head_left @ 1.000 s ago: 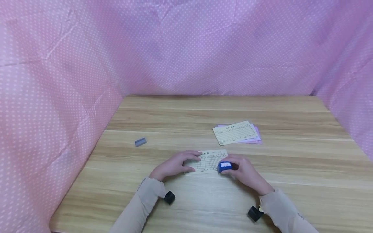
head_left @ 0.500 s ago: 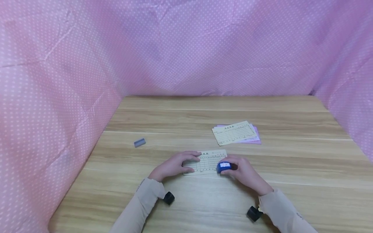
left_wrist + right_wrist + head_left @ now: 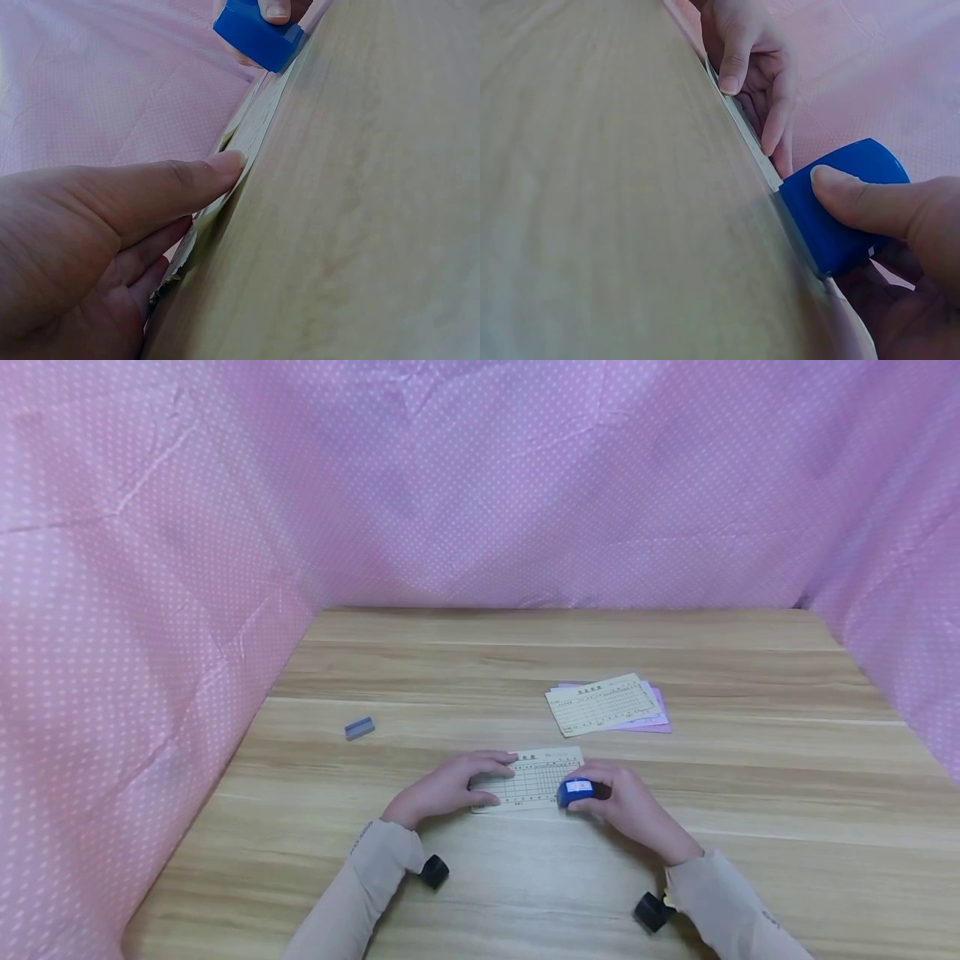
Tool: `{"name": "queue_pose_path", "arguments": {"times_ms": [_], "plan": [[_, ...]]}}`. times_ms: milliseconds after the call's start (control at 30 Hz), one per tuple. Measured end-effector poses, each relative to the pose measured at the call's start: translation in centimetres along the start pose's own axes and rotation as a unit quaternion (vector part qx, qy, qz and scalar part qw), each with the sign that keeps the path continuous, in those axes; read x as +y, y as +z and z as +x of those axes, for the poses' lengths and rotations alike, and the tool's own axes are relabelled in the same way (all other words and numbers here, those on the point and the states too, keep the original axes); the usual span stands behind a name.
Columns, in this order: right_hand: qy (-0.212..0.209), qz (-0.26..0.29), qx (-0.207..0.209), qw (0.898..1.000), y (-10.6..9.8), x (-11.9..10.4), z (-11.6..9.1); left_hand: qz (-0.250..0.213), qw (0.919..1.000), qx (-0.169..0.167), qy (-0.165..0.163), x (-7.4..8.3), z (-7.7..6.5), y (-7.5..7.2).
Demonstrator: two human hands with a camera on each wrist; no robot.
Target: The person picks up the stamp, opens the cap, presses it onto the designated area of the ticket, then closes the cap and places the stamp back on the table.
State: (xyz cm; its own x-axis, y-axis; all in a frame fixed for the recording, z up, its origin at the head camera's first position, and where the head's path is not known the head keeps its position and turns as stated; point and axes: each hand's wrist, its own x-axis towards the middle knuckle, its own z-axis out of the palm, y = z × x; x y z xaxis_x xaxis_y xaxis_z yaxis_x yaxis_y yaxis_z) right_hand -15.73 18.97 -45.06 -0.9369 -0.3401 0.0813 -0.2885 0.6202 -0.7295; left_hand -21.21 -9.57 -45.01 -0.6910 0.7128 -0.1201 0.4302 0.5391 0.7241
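A cream printed form (image 3: pixel 534 781) with a grid of lines lies flat on the table. My left hand (image 3: pixel 457 783) rests on its left end, fingers spread, thumb (image 3: pixel 226 162) on the near edge in the left wrist view. At the right end, my right hand (image 3: pixel 630 797) grips a blue stamp (image 3: pixel 576 790) between thumb and fingers. A white label shows on the stamp's top. From the right wrist view, the blue stamp (image 3: pixel 847 202) stands on the form's near right corner. The stamp's underside is hidden.
Behind the right hand lies a fanned pile of slips, a cream form (image 3: pixel 603 706) over purple sheets (image 3: pixel 662 714). A small grey-blue rectangular piece (image 3: pixel 359 728) sits at the left. Pink dotted cloth (image 3: pixel 525 485) hangs around the wooden table (image 3: pixel 450 652).
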Motion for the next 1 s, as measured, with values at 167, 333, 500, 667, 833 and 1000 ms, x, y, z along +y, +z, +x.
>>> {"name": "queue_pose_path", "arguments": {"times_ms": [167, 333, 500, 667, 833, 1000], "plan": [[-0.007, 0.0, 0.005, 1.0, 0.03, 0.02, 0.04, -0.007, 1.0, 0.0, -0.002, -0.04, -0.04, -0.09], [-0.012, -0.003, 0.002, 1.0, 0.06, -0.2, 0.09, 0.006, 0.9999, 0.001, 0.014, -0.25, -0.05, -0.11], [-0.012, -0.007, -0.003, 1.0, 0.13, -0.26, 0.08, 0.015, 0.9998, 0.0, 0.014, -0.34, -0.11, -0.05], [0.002, -0.002, -0.008, 1.0, 0.1, -0.16, 0.01, 0.015, 0.9998, -0.002, 0.012, -0.25, -0.08, 0.03], [0.013, 0.002, -0.009, 1.0, 0.0, -0.2, -0.12, 0.009, 0.9999, -0.003, 0.012, -0.15, -0.03, 0.09], [0.011, 0.0, -0.007, 1.0, -0.11, -0.28, 0.01, 0.005, 0.9999, -0.001, 0.013, -0.2, 0.08, 0.02]]}}
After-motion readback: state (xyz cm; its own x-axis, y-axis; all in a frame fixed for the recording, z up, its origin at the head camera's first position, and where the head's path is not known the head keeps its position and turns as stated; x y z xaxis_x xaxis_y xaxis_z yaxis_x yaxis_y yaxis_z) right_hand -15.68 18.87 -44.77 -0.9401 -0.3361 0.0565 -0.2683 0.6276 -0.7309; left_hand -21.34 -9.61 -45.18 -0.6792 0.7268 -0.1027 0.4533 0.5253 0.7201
